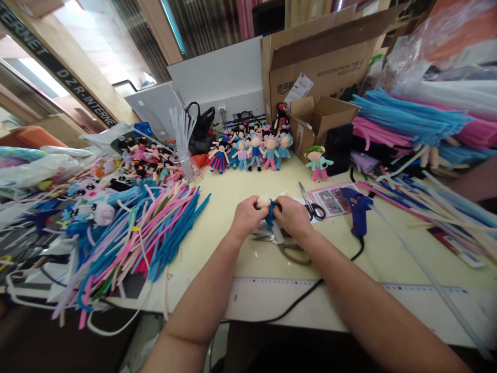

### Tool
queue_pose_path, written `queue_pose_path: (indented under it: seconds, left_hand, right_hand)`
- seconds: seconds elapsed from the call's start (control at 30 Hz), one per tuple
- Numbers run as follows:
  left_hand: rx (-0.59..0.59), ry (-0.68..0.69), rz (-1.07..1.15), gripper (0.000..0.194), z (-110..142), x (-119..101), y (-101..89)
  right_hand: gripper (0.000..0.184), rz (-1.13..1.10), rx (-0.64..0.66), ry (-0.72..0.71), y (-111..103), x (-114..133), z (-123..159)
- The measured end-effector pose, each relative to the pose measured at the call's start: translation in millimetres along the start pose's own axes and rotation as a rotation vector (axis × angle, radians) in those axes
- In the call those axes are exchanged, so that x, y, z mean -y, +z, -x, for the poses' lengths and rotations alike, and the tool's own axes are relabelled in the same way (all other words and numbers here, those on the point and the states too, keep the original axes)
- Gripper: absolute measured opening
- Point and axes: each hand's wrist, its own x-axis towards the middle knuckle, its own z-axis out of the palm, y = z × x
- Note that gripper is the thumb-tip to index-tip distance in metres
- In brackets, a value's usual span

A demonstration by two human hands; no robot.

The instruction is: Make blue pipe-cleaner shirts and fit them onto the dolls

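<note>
Between my two hands is a small pipe-cleaner doll [265,202] with a round cream head and a blue part beside it. My left hand [250,213] is closed on the head side, thumb against the cream ball. From the other side my right hand [290,215] pinches the blue part; its fingertips are partly hidden. Below the hands lie scissors [295,255] with olive-brown handles, and a whitish stick-like piece [278,234] crosses over them. Black-handled scissors [316,210] rest just beyond my right hand. A blue glue gun [359,210] stands farther right, its black cord running toward me.
Pipe cleaners in many colours [155,228] are heaped at left, with more bundles [411,116] at right. Several finished dolls [256,150] stand at the back before cardboard boxes [324,116]. One green-and-pink doll [319,162] stands apart. A ruler [272,281] lies along the front edge.
</note>
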Motion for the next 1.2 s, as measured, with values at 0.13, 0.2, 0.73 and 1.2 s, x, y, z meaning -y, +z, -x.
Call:
queue_pose_path:
  seconds: [0.13,0.2,0.73,1.2]
  left_hand:
    - [0.131,0.067,0.222,0.025,-2,5,-7.7]
    - [0.224,0.109,0.407,0.033,-5,8,-12.4]
    - [0.238,-0.076,1.195,0.059,-1,5,-6.7]
    - [0.109,-0.096,1.038,0.047,-2,-1,-2.3]
  right_hand:
    - [0.009,-0.607,0.275,0.334,-7,-17,-11]
    - [0.018,-0.935,0.437,0.481,-10,-26,-14]
    - [0.026,-1.261,0.761,0.436,-9,1,2]
    - [0.027,-1.467,0.643,0.532,-6,5,8]
